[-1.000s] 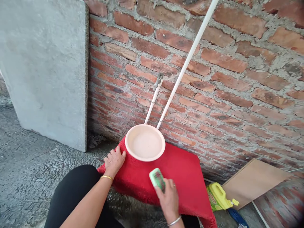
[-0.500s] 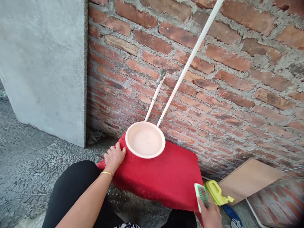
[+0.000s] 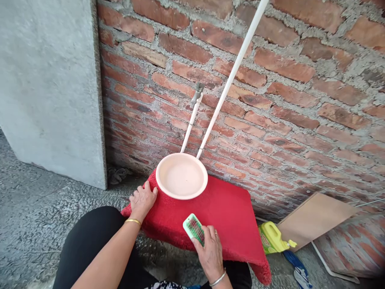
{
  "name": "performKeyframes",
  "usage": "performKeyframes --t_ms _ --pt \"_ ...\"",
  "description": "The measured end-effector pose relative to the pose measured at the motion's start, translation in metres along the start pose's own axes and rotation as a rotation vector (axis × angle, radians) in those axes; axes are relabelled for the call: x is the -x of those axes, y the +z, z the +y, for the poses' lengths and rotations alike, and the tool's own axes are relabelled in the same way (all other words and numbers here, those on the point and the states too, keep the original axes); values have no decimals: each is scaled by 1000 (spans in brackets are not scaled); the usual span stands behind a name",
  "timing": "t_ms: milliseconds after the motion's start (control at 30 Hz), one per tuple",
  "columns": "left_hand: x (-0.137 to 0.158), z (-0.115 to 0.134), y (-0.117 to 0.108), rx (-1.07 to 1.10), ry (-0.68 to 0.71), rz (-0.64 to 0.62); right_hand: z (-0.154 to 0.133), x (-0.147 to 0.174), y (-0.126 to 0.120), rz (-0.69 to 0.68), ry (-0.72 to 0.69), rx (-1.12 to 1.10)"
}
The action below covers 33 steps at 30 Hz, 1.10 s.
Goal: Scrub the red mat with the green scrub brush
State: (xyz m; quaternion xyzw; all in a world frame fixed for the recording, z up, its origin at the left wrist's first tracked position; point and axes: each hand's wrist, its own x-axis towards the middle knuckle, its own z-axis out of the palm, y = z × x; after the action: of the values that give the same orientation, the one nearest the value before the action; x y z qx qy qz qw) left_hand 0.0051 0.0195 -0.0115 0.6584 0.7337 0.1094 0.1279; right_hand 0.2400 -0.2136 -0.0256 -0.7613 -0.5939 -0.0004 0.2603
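A red mat (image 3: 228,212) lies spread on the ground against a brick wall. A pale pink basin (image 3: 181,176) sits on its far left part, under a tap (image 3: 197,93). My left hand (image 3: 142,200) rests flat on the mat's left edge, touching the basin's rim side. My right hand (image 3: 209,251) grips a green scrubbing brush (image 3: 194,228), bristles turned up, over the near edge of the mat.
Two white pipes (image 3: 231,76) run down the brick wall (image 3: 285,100) to behind the basin. A yellow-green detergent bottle (image 3: 272,237) lies right of the mat, beside a brown board (image 3: 313,218). A grey concrete slab (image 3: 48,88) leans at left. My black-clad knee (image 3: 93,241) is below.
My right hand swung the brush out right toward the yellow bottle, then brought it back over the mat's near edge. My left hand stayed on the mat.
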Motion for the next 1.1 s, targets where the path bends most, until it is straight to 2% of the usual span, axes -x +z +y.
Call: performKeyframes --t_ms 100,333,433,500,567,767,867,900,967,1033,1100 --pt "0 1 -1 -3 0 -4 32 3 -17 30 106 47" --pt "3 6 -7 11 -16 -2 169 35 -104 201 637 263" --pt "3 6 -9 14 -24 -15 192 46 -123 232 784 324" --pt "3 6 -10 16 -26 -24 181 42 -118 231 759 303" --pt "2 6 -9 20 -32 -32 151 29 -100 204 644 227" --pt "0 3 -4 13 -23 -20 3 -8 -14 -23 71 -5" --pt "0 2 -1 5 -10 1 -49 -12 9 -142 -127 -2" --pt "0 1 0 2 -8 2 -55 -14 11 -161 -154 10" --pt "1 1 -1 -4 -9 -3 -49 -20 10 -159 -148 35" --pt "1 2 -2 -7 -17 -11 -20 -27 1 -103 -63 67" --pt "2 4 -4 -9 -17 -10 26 -31 -17 -21 77 113"
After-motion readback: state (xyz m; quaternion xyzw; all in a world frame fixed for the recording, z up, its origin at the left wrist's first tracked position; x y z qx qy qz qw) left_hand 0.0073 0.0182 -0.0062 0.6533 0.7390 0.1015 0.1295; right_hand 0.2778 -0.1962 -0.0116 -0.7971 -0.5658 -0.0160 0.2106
